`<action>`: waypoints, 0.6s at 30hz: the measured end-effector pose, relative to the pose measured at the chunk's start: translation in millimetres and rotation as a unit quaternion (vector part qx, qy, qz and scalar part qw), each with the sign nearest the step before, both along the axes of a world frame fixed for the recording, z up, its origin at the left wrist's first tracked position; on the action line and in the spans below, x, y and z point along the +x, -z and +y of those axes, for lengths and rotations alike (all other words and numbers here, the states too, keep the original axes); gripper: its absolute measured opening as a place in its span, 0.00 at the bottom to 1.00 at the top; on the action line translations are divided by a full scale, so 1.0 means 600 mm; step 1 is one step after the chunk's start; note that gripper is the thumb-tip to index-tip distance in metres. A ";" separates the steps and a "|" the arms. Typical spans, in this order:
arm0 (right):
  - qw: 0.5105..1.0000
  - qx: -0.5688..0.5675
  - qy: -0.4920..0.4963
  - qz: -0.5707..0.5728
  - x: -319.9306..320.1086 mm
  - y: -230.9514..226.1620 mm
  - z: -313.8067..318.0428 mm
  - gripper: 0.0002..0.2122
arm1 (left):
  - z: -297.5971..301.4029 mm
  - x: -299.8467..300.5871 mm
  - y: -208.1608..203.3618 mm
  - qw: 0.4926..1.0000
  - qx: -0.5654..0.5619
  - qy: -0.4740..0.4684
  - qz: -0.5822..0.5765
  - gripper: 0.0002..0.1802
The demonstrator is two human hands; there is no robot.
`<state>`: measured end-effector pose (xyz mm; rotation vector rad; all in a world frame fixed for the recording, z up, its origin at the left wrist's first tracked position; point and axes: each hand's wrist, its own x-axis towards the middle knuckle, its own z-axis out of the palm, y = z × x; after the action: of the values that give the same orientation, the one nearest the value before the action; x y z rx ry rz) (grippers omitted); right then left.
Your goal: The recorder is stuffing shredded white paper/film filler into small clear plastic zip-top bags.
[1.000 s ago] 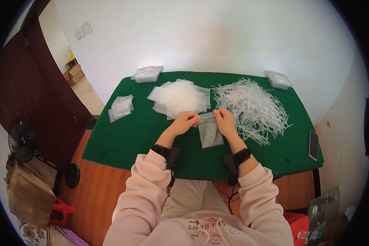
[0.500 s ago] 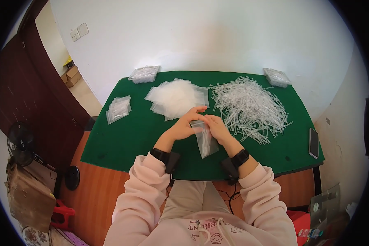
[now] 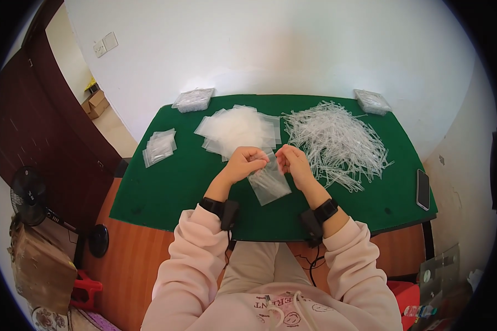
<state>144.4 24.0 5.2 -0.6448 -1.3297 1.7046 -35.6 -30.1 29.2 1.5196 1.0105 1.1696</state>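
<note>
hands: L (image 3: 244, 163) + R (image 3: 292, 163) both pinching clear bag (image 3: 268, 184) | green table (image 3: 165, 187) | white wall, wood floor

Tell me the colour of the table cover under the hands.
Dark green table cover, plain with no pattern, seen best in the head view.

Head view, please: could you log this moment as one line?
left hand: holds clear bag top | right hand: same bag | bag: above green table

One head-worn fisheye camera looks steeply down, close above the green table (image 3: 165, 187).
</note>
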 end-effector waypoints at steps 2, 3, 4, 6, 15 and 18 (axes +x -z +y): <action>1.000 0.016 -0.016 -0.001 0.000 -0.004 -0.002 0.09 | 0.004 0.000 0.007 1.000 -0.005 0.004 0.025 0.04; 1.000 0.017 -0.016 -0.001 -0.001 -0.003 -0.003 0.09 | 0.007 0.001 0.011 0.999 -0.009 0.007 0.050 0.04; 0.999 0.041 -0.025 -0.025 -0.002 0.000 -0.004 0.08 | 0.009 0.001 0.016 0.997 -0.014 0.010 0.075 0.04; 0.992 0.091 -0.042 -0.073 -0.006 0.006 -0.007 0.06 | 0.014 0.002 0.025 0.997 -0.020 0.008 0.077 0.04; 0.990 0.109 -0.029 -0.088 -0.010 0.016 -0.006 0.05 | 0.020 0.005 0.030 0.997 -0.024 0.001 0.074 0.08; 0.974 0.184 0.022 -0.127 -0.013 0.021 -0.005 0.07 | 0.023 -0.001 0.034 0.996 -0.023 0.001 0.082 0.08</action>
<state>136.7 20.9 -7.2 -0.6813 -1.7443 1.3208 -36.2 -16.1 8.7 1.6011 1.1365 1.0253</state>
